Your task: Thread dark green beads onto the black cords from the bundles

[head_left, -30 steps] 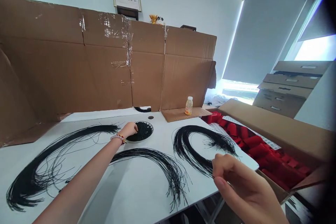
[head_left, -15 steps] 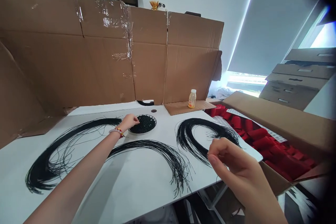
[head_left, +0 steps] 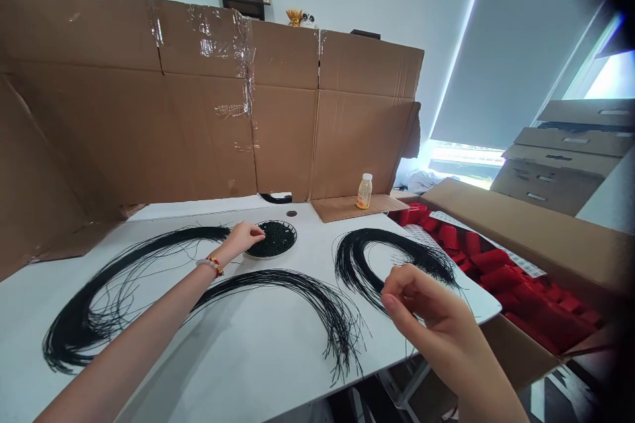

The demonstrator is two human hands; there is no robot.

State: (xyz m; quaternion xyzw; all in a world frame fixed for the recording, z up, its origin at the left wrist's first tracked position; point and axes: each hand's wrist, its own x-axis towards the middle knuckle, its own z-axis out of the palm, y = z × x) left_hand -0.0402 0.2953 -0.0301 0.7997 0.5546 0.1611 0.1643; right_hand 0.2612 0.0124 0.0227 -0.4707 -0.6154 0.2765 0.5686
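A dish (head_left: pixel 296 238) holds a heap of small black pieces (head_left: pixel 278 236). My left hand (head_left: pixel 243 238) is at the dish's left rim, thumb and fingertips pressed together; whatever they pinch is too small to make out. My right hand (head_left: pixel 434 310) is raised above the table's front right edge with thumb and forefinger closed. A faint thin line shows beneath it, but what its fingers hold cannot be made out. Bundles of thin black cord curve across the table: one on the left (head_left: pixel 69 330), one in the middle (head_left: pixel 317 297), and a looped one on the right (head_left: pixel 350 261).
Tall cardboard panels (head_left: pixel 198 132) stand behind the white table (head_left: pixel 248 344). On a cardboard flap stands a small white-capped bottle (head_left: pixel 364 192). To the right, an open carton (head_left: pixel 520 231) contains red rolls (head_left: pixel 496 264). More cardboard boxes (head_left: pixel 560 158) are stacked beyond it.
My right hand has shifted slightly left, fingers still closed. My left hand stays at the dish with its fingers pinched. The whole view has tilted a little.
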